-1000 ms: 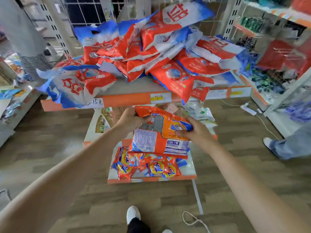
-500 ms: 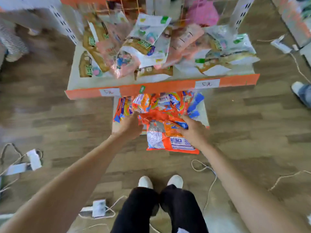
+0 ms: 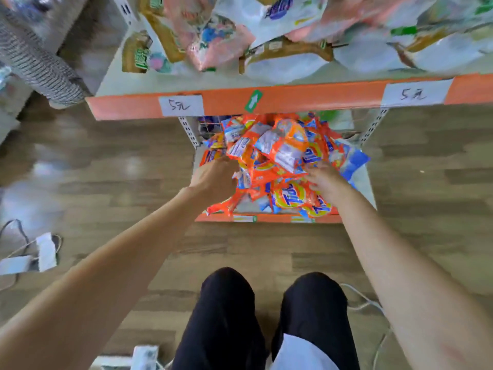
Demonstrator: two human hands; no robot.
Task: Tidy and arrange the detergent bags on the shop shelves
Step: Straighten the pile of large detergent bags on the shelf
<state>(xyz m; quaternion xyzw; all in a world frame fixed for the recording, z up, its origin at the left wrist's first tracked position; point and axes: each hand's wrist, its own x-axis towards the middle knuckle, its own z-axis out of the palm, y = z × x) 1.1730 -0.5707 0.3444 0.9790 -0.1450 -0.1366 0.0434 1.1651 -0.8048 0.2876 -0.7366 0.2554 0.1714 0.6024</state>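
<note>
A heap of orange detergent bags with blue and yellow logos fills the bottom shelf. My left hand is at the heap's left side, fingers curled into the bags and partly hidden by them. My right hand is at the heap's right front, fingers curled over the edge of an orange bag. A bundle with white back panels lies on top of the heap between and beyond both hands.
The orange-edged upper shelf with "5" price labels overhangs the heap and carries pink, white and brown bags. My knees are close to the shelf. Cables and white adapters lie on the wooden floor at left.
I have crouched and my view dropped from the top shelf to the bottom one. The orange bundle carried in both hands went down and forward onto the heap.
</note>
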